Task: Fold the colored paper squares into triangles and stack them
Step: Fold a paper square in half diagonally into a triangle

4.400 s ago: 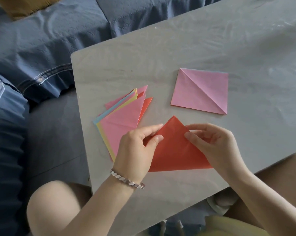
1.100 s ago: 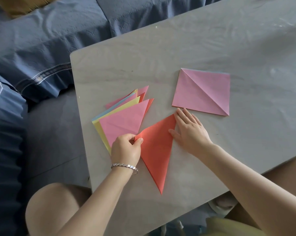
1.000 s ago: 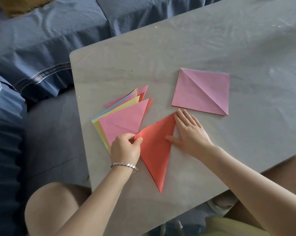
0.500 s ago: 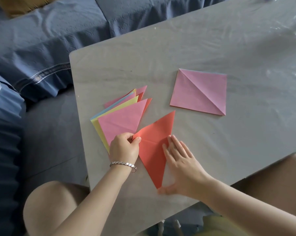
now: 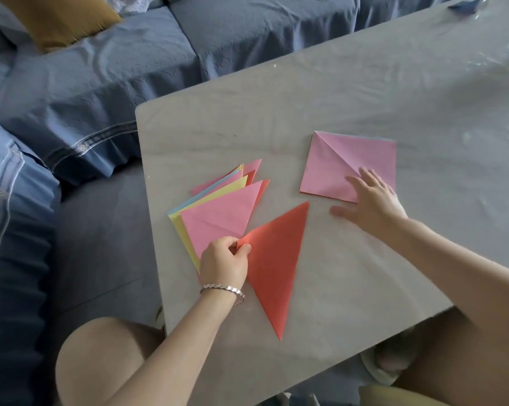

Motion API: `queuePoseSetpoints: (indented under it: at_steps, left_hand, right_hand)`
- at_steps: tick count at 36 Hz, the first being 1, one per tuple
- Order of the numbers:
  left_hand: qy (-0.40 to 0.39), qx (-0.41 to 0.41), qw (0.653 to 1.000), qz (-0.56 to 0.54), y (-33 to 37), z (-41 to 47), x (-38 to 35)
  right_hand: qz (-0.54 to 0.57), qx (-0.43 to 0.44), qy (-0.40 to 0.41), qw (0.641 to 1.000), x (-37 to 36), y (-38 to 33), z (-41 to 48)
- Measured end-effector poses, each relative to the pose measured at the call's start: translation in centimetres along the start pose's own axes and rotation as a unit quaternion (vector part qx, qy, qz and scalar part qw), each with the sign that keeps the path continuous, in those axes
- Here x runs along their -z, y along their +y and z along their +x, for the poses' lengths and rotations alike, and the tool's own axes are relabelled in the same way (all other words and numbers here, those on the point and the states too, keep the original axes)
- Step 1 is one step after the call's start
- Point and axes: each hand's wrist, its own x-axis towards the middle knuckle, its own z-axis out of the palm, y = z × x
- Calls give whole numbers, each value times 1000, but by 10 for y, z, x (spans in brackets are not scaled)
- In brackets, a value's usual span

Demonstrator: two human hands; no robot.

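While the grey table carries all the paper on its left half, the work sits between two sheets. Biggest of the paper is the fanned stack of folded triangles by the left edge, pink on top with yellow, blue and red showing beneath. Further in lies the pink square, flat, creased corner to corner (thin coloured edges hint at more sheets under it). Toward the near edge is the red triangle, folded flat, just beside the stack. The left hand pinches the triangle's corner nearest the stack, thumb and fingers curled on the paper. The right hand lies open, fingers spread, tips on the square's near corner. I'd say the red one is at the stacking step. Next it wants sliding onto the pile with edges matched, while the right hand draws the square closer for folding.
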Motion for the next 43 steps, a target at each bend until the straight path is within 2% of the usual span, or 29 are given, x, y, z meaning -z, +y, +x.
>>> queuePoseSetpoints:
  at_steps: [2, 7, 11, 15, 18, 22, 24, 26, 28, 30, 32, 35, 37, 39, 43]
  left_hand:
    - [-5, 3, 1000, -2, -1, 1, 1]
    - [-31, 7, 997, -73, -2, 3, 3]
    - [47, -21, 996, -75, 5, 10, 17]
    - [119, -3, 989, -91, 5, 36, 35]
    - [139, -5, 988, -70, 3, 53, 48]
    - [101, 8, 995, 8, -1, 65, 53]
    - [90, -7, 993, 77, -1, 64, 50]
    - [108, -60, 984, 127, 3, 58, 44]
    - [130, -124, 976, 124, 11, 49, 39]
    - [88, -134, 986, 40, 22, 39, 34]
    - [-40, -43, 996, -74, 33, 30, 28]
    - [-176, 72, 965, -181, 37, 26, 15]
    - [-206, 119, 950, -202, 30, 27, 4]
    - [-220, 127, 946, -200, 34, 21, 3]
    - [-182, 108, 957, -197, 36, 14, -1]
  right_hand:
    - [-26, 6, -3, 1000, 2, 8, 6]
    - [-78, 32, 58, 995, 4, 13, 11]
    - [-114, 48, 56, 991, 2, 17, 13]
    - [-67, 60, 54, 994, 7, 23, 12]
    - [-27, 62, 56, 996, 11, 25, 12]
    - [-83, 60, 61, 993, 6, 25, 13]
    - [-81, 60, 94, 990, 3, 22, 9]
    - [-50, 94, 168, 980, 0, 17, 0]
    - [-29, 137, 258, 956, -6, 9, -14]
    - [-2, 168, 292, 942, -12, 1, -28]
    - [26, 204, 301, 931, -18, -7, -43]
    - [48, 268, 290, 917, -27, -18, -68]
    - [60, 304, 273, 911, -32, -23, -81]
    - [60, 348, 245, 903, -36, -25, -91]
    - [45, 413, 182, 891, -39, -26, -103]
